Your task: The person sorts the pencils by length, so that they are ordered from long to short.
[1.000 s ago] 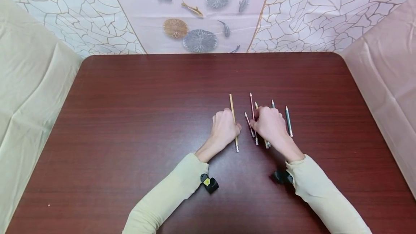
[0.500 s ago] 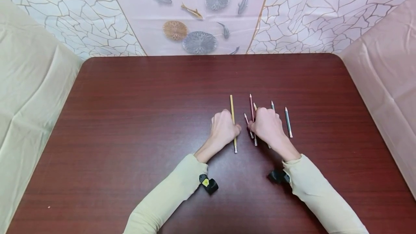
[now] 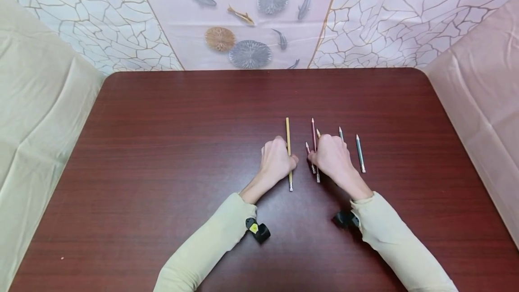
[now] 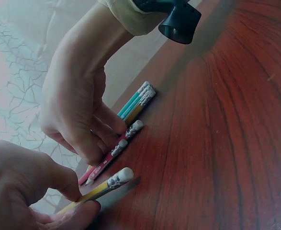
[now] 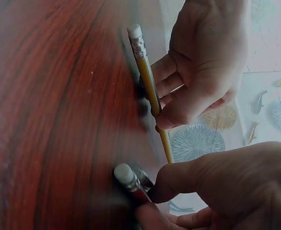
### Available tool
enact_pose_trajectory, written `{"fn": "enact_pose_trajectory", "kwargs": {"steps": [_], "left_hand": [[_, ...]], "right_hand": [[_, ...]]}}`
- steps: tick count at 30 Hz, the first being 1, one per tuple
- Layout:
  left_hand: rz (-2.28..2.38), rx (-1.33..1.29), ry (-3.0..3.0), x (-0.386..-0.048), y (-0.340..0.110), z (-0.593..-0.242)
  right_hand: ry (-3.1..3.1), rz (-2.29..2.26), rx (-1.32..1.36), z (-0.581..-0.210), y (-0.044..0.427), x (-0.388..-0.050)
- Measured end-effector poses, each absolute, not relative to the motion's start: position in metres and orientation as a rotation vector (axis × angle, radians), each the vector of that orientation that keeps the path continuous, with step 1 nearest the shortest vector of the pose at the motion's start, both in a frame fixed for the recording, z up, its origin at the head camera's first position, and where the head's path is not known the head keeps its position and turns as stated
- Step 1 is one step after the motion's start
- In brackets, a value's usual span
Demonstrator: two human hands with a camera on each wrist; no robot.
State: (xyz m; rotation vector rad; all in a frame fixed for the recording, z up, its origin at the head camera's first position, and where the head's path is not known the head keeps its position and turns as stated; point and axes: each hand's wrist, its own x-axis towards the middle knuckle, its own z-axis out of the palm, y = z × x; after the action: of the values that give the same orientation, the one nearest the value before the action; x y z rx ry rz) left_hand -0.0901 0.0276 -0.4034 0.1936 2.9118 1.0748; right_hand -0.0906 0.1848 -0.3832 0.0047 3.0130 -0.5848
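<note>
A yellow pencil (image 3: pixel 288 132) lies near the middle of the worktop (image 3: pixel 162 148), slightly right, its eraser end pointing near. The left hand (image 3: pixel 276 159) pinches it between thumb and fingers. Just right of it lie a short red pencil (image 3: pixel 307 148) and a long red pencil (image 3: pixel 313 130), where the right hand (image 3: pixel 333 157) has its thumb and fingers curled in a pinch; which of the two it grips cannot be told. A second yellow pencil (image 3: pixel 318 133) and a teal pencil (image 3: pixel 341 134) are partly hidden by the right hand, with their tips showing on its far side. Farther right, apart from both hands, another teal pencil (image 3: pixel 360 154) lies with its tip pointing far. Pale sleeves (image 3: pixel 220 233) cover the forearms, each with a black device (image 3: pixel 262 233) at the wrist. Beyond the far edge hangs a backdrop (image 3: pixel 247 12) patterned with fish and round shapes; plain pale cloth (image 3: pixel 36 102) flanks the left and right sides.
</note>
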Motion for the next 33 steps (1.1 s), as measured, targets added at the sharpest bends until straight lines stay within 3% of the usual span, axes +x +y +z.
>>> {"fn": "enact_pose_trajectory", "kwargs": {"steps": [33], "left_hand": [[1.120, 0.123, 2.863, -0.091, -0.008, -0.395]], "right_hand": [[2.916, -0.907, -0.038, -0.373, 0.174, -0.087]]}}
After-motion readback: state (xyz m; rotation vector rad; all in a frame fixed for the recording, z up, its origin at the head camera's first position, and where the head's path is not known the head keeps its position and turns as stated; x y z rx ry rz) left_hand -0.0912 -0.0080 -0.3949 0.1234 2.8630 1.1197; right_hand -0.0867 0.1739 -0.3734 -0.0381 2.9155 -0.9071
